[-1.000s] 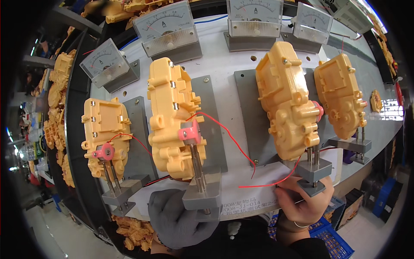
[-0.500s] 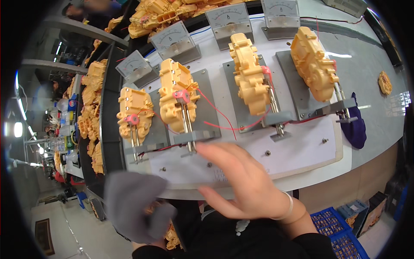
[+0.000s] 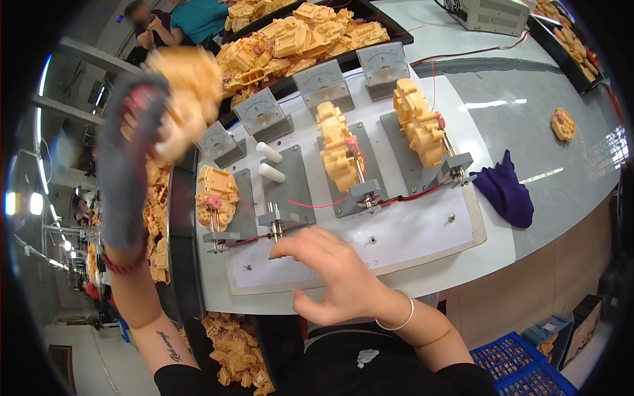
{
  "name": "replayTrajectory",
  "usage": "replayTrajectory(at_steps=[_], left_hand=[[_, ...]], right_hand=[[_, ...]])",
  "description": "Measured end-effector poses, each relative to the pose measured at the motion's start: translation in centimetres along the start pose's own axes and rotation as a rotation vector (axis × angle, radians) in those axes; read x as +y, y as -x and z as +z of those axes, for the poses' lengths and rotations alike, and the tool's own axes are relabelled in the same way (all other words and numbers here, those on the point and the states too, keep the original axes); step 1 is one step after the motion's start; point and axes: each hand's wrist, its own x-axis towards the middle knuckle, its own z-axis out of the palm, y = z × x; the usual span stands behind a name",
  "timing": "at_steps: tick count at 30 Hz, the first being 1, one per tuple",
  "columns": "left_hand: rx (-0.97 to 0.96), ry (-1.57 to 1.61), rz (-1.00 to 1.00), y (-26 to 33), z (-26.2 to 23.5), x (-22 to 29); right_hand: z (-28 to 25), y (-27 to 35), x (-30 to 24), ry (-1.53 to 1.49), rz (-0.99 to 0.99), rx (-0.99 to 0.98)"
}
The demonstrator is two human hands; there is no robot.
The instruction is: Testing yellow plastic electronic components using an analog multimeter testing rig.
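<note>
My left hand (image 3: pixel 135 125), in a grey glove and blurred by motion, is raised at the upper left, closed on a yellow plastic gearbox (image 3: pixel 188 92). My bare right hand (image 3: pixel 330 274) is held with fingers curved and thumb apart, nothing between them. Its fingertips are beside the metal probe pins (image 3: pixel 276 232) of the second test fixture from the left; whether they touch is unclear. That fixture's grey plate (image 3: pixel 294 191) bears two white pegs (image 3: pixel 271 173) and no gearbox. Other gearboxes sit on the first (image 3: pixel 216 198), third (image 3: pixel 339 148) and fourth (image 3: pixel 421 125) fixtures, against probe pins.
Several analog meters (image 3: pixel 323 89) stand behind the fixtures. Black trays heaped with yellow gearboxes (image 3: pixel 297 36) lie behind and left; more fill a container (image 3: pixel 234 350) below the bench. A purple cloth (image 3: pixel 507 191) and a lone gearbox (image 3: pixel 563 125) lie right. Two people (image 3: pixel 198 20) are behind.
The gearbox from the second fixture is gone, baring the white pegs. My left hand has risen from the bench's front edge to the upper left, now with a gearbox. The view has shifted.
</note>
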Motion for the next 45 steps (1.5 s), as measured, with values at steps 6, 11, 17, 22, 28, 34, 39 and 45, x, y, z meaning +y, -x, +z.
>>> replayTrajectory(at_steps=[6,11,17,22,28,34,39,45], left_hand=[[-0.243,0.108,0.04,-16.9,5.2,-7.2],[-0.332,0.125,-0.133,-22.6,17.0,-8.5],[-0.188,-0.114,-0.094,-19.9,10.5,-2.7],[0.382,-0.924,0.546,3.4,5.8,4.6],[-0.076,0.042,-0.069,20.2,2.5,1.9],[0.41,-0.557,-0.301,23.7,11.1,-4.0],[0.361,-0.407,-0.364,21.5,11.9,-3.8],[0.449,-0.464,-0.315,21.9,12.0,-4.8]], right_hand=[[0.0,0.1,-1.6,0.019,-0.002,-0.023],[-0.3,0.6,-0.9,0.061,-0.005,-0.015],[0.3,0.8,-1.7,0.029,0.093,0.035],[-5.0,2.9,-3.0,0.447,-0.07,0.31],[-7.6,2.2,-2.2,0.705,0.075,0.046],[-6.2,2.4,-2.0,0.763,0.218,0.059],[-6.3,2.7,-1.9,0.825,0.254,0.058],[-6.2,3.1,-1.7,0.847,0.274,0.031]])
